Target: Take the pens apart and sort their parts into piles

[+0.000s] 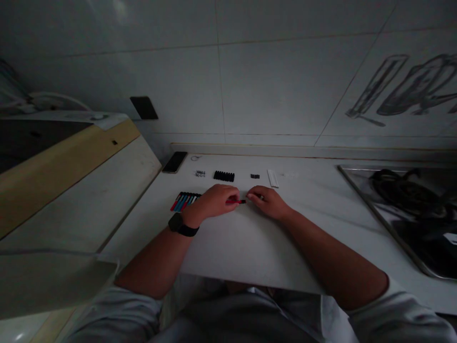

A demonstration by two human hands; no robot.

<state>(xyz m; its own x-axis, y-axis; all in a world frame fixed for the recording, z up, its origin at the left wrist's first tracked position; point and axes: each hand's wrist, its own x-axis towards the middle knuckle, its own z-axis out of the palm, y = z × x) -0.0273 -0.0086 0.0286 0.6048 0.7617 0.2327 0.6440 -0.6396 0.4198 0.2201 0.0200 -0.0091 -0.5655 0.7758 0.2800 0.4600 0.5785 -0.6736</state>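
My left hand (220, 200), a black watch on its wrist, is closed around a slim red tube with a black end (240, 201). The black end points right, towards my right hand (267, 201). The fingers of that hand are pinched just beyond the tube's tip; whatever they hold is too small to make out. Left of my left hand lies a row of red, blue and white tubes with black ends (183, 201), partly covered by the hand. Behind the hands sit a row of black pieces (224, 176), small metallic pieces (200, 174), a small dark cluster (254, 176) and thin white sticks (273, 178).
A phone (174, 162) lies at the back left of the white counter (243, 247), near a small clear ring-like item (195, 157). Tiny clear pieces (291, 175) lie at the back right. A gas stove (410, 205) borders the right; a large box-like unit (117, 176) stands left.
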